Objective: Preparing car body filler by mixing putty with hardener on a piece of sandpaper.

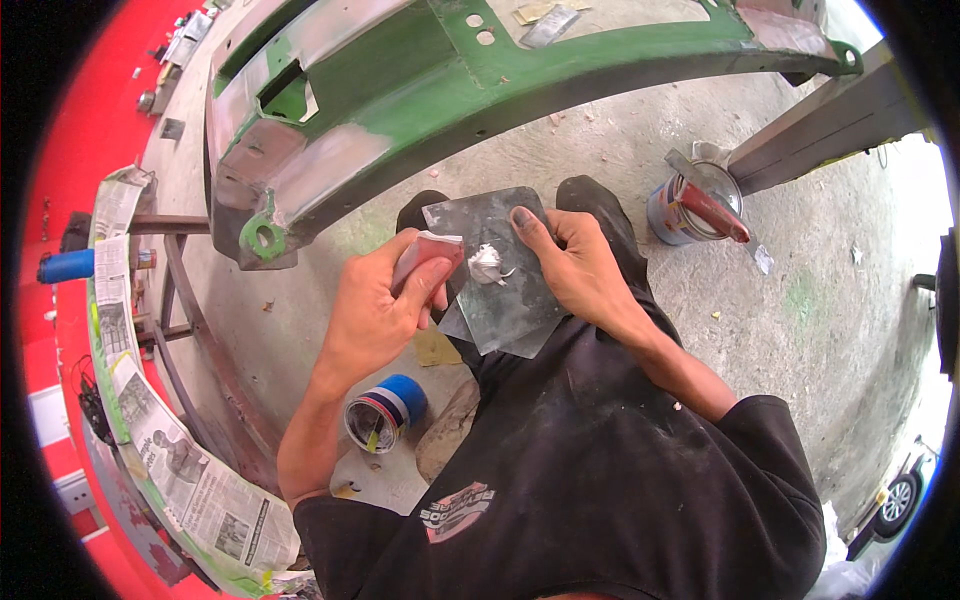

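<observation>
My right hand [588,268] grips the upper right edge of a dark, thin, flat plate [508,318], its thumb lying on top. The plate is over my lap, and a small lump of white paste [485,264] sits near its middle. Pinched in my left hand [368,305] is a flat reddish piece [420,256] with a whitish upper edge, held beside the paste at the plate's left side. Whether it is a spreader or folded sandpaper is unclear. Ahead of me stands a big curved green metal part [420,130] with pinkish-grey smoothed patches.
An open blue-and-white can [385,412] lies on the floor at my left. At the right stands a larger tin [678,212] with a red-handled tool across its top, beside a thick grey beam [825,120]. A long newspaper-covered panel [190,470] curves along the left.
</observation>
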Motion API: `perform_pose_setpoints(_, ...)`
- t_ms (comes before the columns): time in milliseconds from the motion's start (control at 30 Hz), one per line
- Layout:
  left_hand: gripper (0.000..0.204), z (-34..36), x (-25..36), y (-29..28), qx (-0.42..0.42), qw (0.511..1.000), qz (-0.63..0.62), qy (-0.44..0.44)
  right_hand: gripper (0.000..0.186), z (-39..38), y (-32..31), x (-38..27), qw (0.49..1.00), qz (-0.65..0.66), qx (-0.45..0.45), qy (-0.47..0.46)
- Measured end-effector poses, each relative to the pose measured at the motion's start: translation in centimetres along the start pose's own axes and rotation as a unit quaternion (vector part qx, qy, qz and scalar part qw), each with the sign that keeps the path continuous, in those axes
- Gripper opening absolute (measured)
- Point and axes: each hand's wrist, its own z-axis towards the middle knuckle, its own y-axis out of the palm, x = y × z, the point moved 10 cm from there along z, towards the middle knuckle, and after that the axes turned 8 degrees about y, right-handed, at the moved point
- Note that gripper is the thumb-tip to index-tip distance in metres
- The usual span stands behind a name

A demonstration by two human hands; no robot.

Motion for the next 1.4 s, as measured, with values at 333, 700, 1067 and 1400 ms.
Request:
perform_pose_setpoints(333,0.011,-0.2,0.6,-0.5,-0.004,0.995,0.096,0.033,0.048,-0.4,0.4,-0.6,1.0,0.001,-0.005,0.004)
perform_pose_setpoints(700,0.011,0.2,1.1,-0.4,0.001,0.986,0.166,0.034,0.045,-0.3,0.4,-0.2,1.0,0.015,-0.009,0.003)
perform_pose_setpoints(1067,0.012,0.4,2.0,-0.3,-0.025,0.963,0.259,0.069,0.04,-0.7,0.8,-1.0,0.999,-0.029,-0.02,-0.007)
perform_pose_setpoints(1400,0.012,0.3,1.6,-0.7,-0.003,0.976,0.214,0.036,0.037,-0.5,1.4,-0.5,0.999,0.015,-0.026,-0.035)
